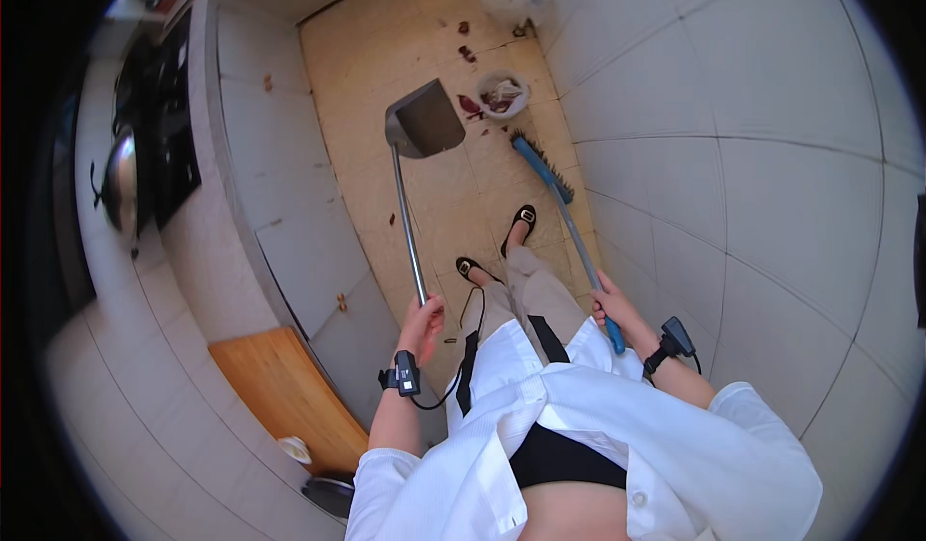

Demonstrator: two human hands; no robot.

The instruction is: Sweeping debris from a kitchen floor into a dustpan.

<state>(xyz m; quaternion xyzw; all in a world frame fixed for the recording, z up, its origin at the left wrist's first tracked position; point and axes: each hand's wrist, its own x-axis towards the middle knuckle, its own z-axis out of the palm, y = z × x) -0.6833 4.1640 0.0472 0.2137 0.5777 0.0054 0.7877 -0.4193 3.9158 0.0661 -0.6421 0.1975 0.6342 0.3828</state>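
Note:
My left hand (425, 322) is closed around the metal handle of a long-handled dustpan (434, 118), whose grey pan is over the floor ahead of me. In my right hand (613, 306) is the handle of a blue broom (539, 161) with dark bristles. Its head slants near the tiled wall, in front of my right foot. Just beyond the broom head stands a small white bin (503, 94) with scraps inside. Dark red scraps (470, 105) lie beside the bin, and more dark pieces (467, 54) are farther off on the floor.
White wall tiles (644, 100) rise on the right. Pale cabinets (268, 136) line the left, under a counter with a black gas stove (163, 121), a metal pan lid (123, 179) and a wooden board (289, 382). A translucent plastic bag (517, 2) lies at the far wall.

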